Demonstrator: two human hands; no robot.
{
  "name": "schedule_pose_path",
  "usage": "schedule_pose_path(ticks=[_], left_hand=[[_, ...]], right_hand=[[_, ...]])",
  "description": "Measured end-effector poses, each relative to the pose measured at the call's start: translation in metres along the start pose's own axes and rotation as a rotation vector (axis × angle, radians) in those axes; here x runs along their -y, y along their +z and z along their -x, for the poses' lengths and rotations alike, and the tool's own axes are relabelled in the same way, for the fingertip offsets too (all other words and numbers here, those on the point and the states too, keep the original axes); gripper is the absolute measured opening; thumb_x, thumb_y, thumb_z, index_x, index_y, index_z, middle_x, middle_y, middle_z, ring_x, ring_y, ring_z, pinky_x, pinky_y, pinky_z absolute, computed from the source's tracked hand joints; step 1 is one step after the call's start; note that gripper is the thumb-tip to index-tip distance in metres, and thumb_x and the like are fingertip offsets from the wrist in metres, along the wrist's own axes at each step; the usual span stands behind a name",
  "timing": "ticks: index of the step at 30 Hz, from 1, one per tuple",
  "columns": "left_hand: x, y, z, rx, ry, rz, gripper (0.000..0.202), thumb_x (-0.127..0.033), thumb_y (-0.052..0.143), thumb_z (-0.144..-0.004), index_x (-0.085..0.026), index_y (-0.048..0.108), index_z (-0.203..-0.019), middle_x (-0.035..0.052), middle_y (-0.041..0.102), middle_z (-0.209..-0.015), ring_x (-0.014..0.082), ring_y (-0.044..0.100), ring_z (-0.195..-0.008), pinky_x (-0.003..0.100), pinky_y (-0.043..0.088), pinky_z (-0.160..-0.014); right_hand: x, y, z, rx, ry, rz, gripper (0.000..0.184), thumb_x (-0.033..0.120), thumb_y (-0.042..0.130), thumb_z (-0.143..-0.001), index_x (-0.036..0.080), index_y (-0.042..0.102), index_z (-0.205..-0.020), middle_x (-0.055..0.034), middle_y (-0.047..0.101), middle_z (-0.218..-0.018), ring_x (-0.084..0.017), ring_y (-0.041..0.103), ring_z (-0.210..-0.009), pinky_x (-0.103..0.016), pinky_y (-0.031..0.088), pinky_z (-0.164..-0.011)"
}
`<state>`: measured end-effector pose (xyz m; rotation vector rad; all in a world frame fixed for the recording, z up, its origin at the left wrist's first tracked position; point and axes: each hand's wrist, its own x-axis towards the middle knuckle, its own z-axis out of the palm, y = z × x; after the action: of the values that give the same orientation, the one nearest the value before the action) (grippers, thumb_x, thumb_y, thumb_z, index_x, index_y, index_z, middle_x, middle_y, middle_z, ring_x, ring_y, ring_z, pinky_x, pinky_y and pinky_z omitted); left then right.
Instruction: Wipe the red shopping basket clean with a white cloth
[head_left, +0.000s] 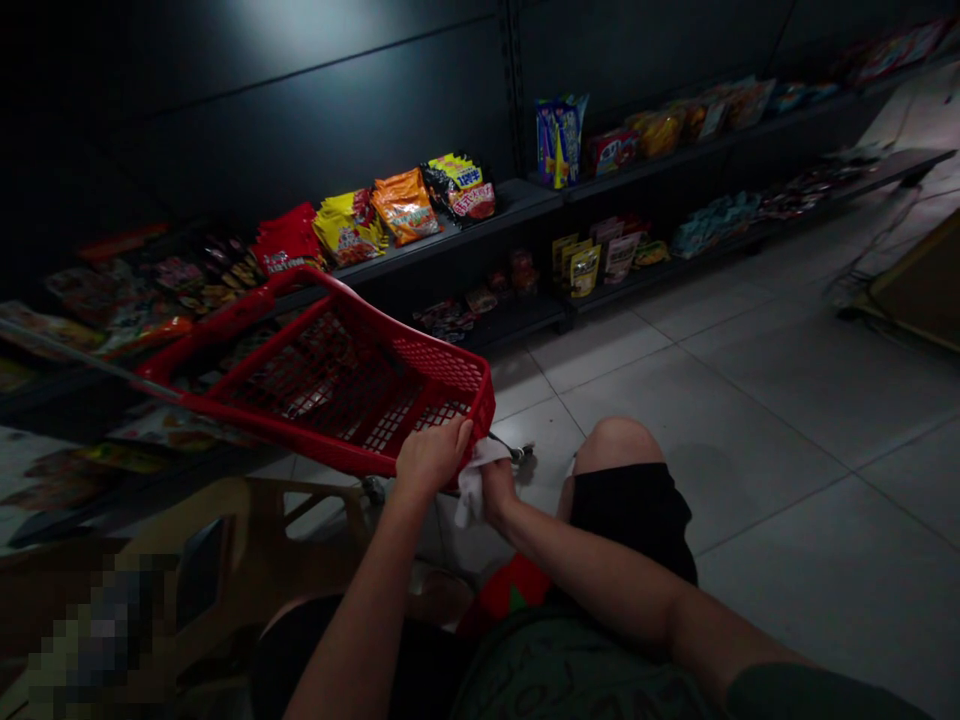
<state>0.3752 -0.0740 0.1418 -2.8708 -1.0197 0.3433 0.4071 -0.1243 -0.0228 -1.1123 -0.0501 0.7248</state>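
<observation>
A red plastic shopping basket [352, 375] is tipped up in front of me, its open side facing me. My left hand [433, 455] grips the basket's near corner rim, fingers curled over it. Just under that corner my right hand [499, 488] is closed on a white cloth [472, 485], pressed against the basket's underside. A small metal wheel fitting [519, 452] shows beside the cloth. My bare knee [616, 443] and black shorts are below.
Dark shelves [525, 195] along the wall carry snack packets [405, 205], with more on a lower shelf [600, 260]. Grey tiled floor [750, 400] spreads to the right. A wooden chair frame [247, 530] stands at lower left. A yellowish object [919, 285] sits at the right edge.
</observation>
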Motion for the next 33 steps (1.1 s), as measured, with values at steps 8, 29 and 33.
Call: schedule_pose_path(ticks=[8,29,33], left_hand=[[0.001,0.000,-0.004,-0.012,0.002,0.002,0.059,-0.052,0.013,-0.100,-0.026,0.064,-0.116,0.0117,0.076,-0.095,0.0281,0.073,-0.089,0.039,0.051,-0.080],[0.001,-0.001,0.003,-0.005,0.010,-0.026,0.055,-0.048,0.015,-0.101,-0.026,0.062,-0.117,0.0115,0.076,-0.095,0.0273,0.073,-0.088,0.038,0.051,-0.079],[0.001,-0.001,0.004,0.002,0.015,-0.026,0.056,-0.048,0.014,-0.101,-0.026,0.062,-0.119,0.0116,0.076,-0.096,0.0279,0.073,-0.089,0.039,0.051,-0.080]], right_hand=[[-0.002,0.004,0.032,0.066,0.022,-0.102,0.042,0.038,0.067,-0.074,0.019,0.061,-0.112,-0.0074,0.072,-0.106,-0.023,0.066,-0.101,-0.033,0.054,-0.084],[0.003,-0.020,0.010,0.094,0.049,0.020,0.041,0.039,0.069,-0.072,0.018,0.066,-0.106,-0.0119,0.074,-0.102,-0.024,0.068,-0.083,-0.030,0.054,-0.064],[0.002,-0.018,0.008,0.092,-0.013,0.074,0.040,0.046,0.072,-0.070,0.017,0.071,-0.098,-0.0125,0.075,-0.087,-0.024,0.067,-0.070,-0.033,0.054,-0.059]])
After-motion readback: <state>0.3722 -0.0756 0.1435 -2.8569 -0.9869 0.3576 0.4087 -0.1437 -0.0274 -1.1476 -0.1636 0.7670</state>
